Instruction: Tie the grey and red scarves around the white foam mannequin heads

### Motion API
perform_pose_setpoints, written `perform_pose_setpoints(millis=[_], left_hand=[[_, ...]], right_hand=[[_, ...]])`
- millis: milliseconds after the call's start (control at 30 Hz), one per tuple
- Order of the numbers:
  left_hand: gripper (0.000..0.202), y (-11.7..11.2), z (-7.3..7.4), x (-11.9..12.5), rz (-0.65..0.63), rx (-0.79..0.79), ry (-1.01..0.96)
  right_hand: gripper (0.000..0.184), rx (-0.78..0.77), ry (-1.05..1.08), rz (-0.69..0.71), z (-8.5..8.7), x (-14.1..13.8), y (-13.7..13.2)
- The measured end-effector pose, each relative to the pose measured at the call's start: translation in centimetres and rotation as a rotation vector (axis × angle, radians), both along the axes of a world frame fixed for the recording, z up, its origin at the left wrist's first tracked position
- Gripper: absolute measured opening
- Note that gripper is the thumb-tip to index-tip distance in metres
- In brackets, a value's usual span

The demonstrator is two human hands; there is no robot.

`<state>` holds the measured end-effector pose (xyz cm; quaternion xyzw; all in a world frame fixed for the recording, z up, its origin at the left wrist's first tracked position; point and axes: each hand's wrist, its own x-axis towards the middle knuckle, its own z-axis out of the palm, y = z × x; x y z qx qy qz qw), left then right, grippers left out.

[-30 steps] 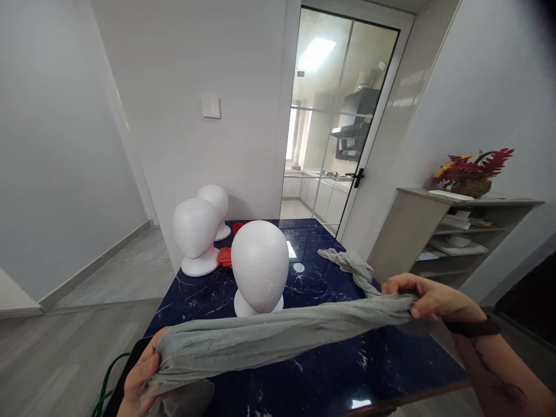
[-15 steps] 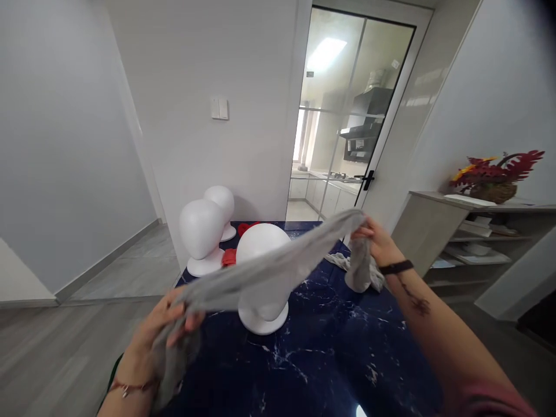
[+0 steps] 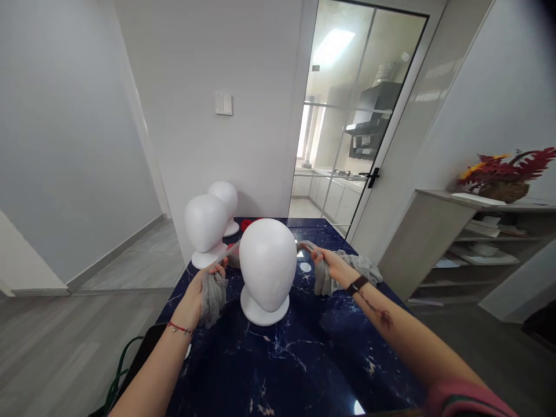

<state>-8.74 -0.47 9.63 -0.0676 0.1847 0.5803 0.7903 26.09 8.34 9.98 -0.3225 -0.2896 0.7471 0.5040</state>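
Note:
A white foam mannequin head (image 3: 268,263) stands upright on its round base in the middle of the dark blue marbled table (image 3: 282,370). A long grey scarf (image 3: 214,296) runs behind this head, its middle hidden by it. On the left side, my left hand (image 3: 203,285) is closed around the scarf, with a bunched end hanging below the fingers. To the right of the head, my right hand (image 3: 328,262) grips the other side, and cloth hangs beneath it too. Neither hand touches the head.
Two more white mannequin heads (image 3: 205,225) stand at the table's back left, near some red cloth (image 3: 246,224). Another crumpled grey cloth (image 3: 360,266) lies at the right edge. Behind are a glass door (image 3: 347,116) and a shelf unit (image 3: 438,231).
The scarf was stretched across the front of the mannequin head; now it passes behind it. Both hands have moved forward, to either side of the head.

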Motion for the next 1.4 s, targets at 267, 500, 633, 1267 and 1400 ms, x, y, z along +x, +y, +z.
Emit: perform_pose_setpoints(millis=[267, 500, 633, 1267, 1400], left_hand=[[0.015, -2.8, -4.3, 4.7, -0.038, -0.171, 0.143], [0.015, -5.0, -6.4, 7.7, -0.133, -0.168, 0.296], [0.019, -5.8, -7.4, 9.3, -0.186, -0.194, 0.339], [0.015, -6.4, -9.0, 10.5, -0.213, -0.187, 0.481], [0.01, -6.4, -9.4, 10.6, -0.131, -0.17, 0.559]], right_hand=[[0.013, -0.316, 0.048, -0.033, -6.5, -1.9, -10.7], [0.013, -0.456, 0.199, 0.007, -8.6, -8.1, -14.9], [0.009, -0.532, 0.183, 0.04, -10.5, -11.3, -15.3], [0.038, -0.158, 0.091, 0.238, -7.8, -12.3, -20.8], [0.037, 0.005, -0.203, 0.046, -9.9, -13.5, -21.2]])
